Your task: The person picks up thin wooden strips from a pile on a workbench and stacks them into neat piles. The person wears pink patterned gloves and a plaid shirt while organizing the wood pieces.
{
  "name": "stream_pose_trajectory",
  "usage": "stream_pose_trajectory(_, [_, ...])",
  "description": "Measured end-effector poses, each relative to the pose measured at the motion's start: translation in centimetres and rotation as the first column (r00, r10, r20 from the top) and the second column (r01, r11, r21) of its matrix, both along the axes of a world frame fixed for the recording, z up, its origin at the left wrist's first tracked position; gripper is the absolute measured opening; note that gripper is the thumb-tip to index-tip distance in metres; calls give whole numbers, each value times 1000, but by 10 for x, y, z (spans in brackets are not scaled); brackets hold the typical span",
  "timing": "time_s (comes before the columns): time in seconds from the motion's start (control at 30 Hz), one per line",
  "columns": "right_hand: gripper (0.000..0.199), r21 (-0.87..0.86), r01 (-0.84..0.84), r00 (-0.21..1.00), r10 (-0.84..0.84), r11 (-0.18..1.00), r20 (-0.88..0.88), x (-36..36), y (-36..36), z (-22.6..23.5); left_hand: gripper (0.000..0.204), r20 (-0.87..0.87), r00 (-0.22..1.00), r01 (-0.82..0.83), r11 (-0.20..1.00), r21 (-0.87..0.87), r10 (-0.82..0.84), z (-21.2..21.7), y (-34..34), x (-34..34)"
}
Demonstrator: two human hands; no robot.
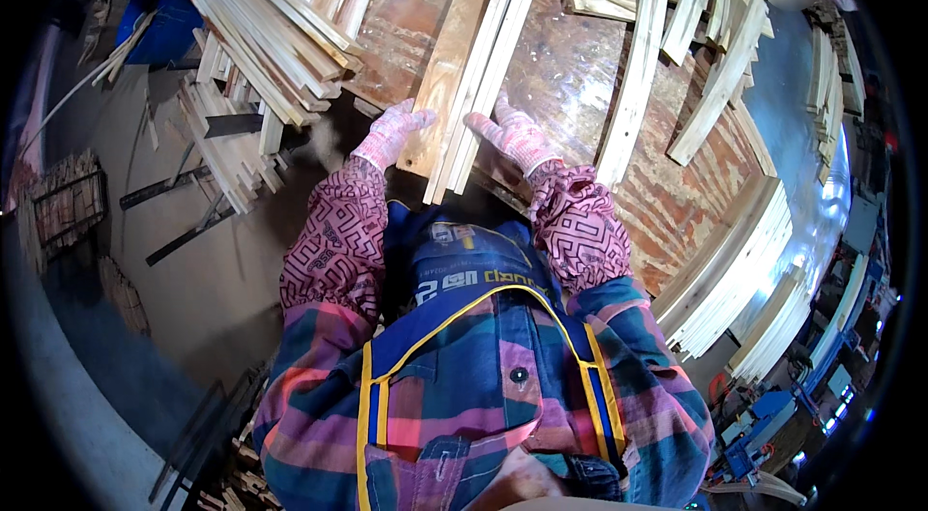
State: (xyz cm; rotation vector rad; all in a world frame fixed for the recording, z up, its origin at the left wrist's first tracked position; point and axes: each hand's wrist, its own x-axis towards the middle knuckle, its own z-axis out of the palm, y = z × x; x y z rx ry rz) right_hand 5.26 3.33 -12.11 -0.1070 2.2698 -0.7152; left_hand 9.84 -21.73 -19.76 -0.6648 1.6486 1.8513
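Side by side in front of me lie a wider wooden board [452,76] and a few narrow pale wooden strips [495,76], their near ends reaching past the table edge. My left hand [391,132], in a pinkish-white glove, is at the board's left edge, its thumb and fingers apart and the thumb touching the wood. On the other side, my gloved right hand [517,136] has its thumb laid across the strips and its fingers along their right edge. Its fingertips are partly hidden.
A big stack of wooden strips [271,37] covers the table's left part. Loose slats [638,76] lie scattered on the worn wooden tabletop [570,57] to the right. Another bundle of strips [735,264] sits at the right edge. A blue bin [159,32] stands at far left.
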Motion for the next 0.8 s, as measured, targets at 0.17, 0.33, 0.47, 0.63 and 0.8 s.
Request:
stream_pose_trajectory(0.17, [87,-158,312,939,-329,937,-96,13,19,-39,46,-126,991,-66,990,-127,50,26,-8,3])
stream_pose_trajectory(0.33, [70,-398,553,833,-480,732,275,14,6,5,33,-174,956,-242,970,-22,235,53,-10,13])
stream_pose_trajectory(0.47, [64,-481,555,830,-486,678,273,-15,-30,30,44,-299,954,17,999,46,-3,101,54,27])
stream_pose_trajectory(0.63, [47,-186,87,973,-123,979,-194,-50,17,57,77,-271,537,-381,57,-923,-799,179,9,-23])
stream_pose_trajectory(0.8, [52,159,-467,434,382,870,-816,-106,-2,126,60,124,622,98,-80,-992,-773,230,-53,-70])
